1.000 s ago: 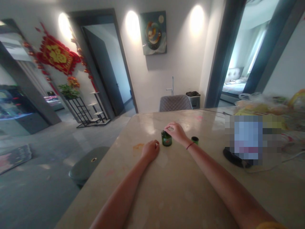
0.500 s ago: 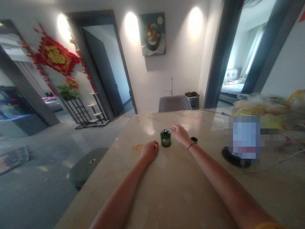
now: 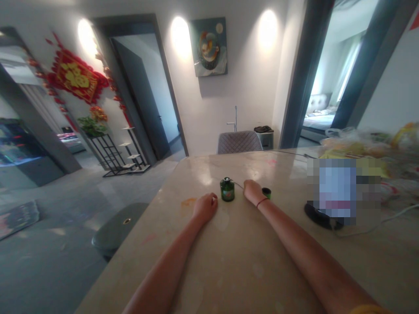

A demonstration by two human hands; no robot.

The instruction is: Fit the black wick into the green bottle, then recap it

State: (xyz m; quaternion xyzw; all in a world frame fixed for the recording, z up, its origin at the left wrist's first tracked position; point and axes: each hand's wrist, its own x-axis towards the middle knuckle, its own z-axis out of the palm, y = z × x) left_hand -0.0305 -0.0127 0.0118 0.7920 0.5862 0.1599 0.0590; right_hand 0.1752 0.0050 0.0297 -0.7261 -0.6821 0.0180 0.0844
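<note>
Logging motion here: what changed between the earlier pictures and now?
The right hand moved from the top of the squat, glossy green bottle rightward and nearer the person; more of the thin, greyish stick in its grip shows now. The left hand, bottle and short green cylinder stayed put.

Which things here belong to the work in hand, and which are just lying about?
In the work, judging by the hands:
- thin strip, held in the right hand
- green bottle, beside the left hand
- small green piece, by the right wrist; probably involved

Just about:
- plastic bags
- black round base
- quilted chair
- stool
</note>
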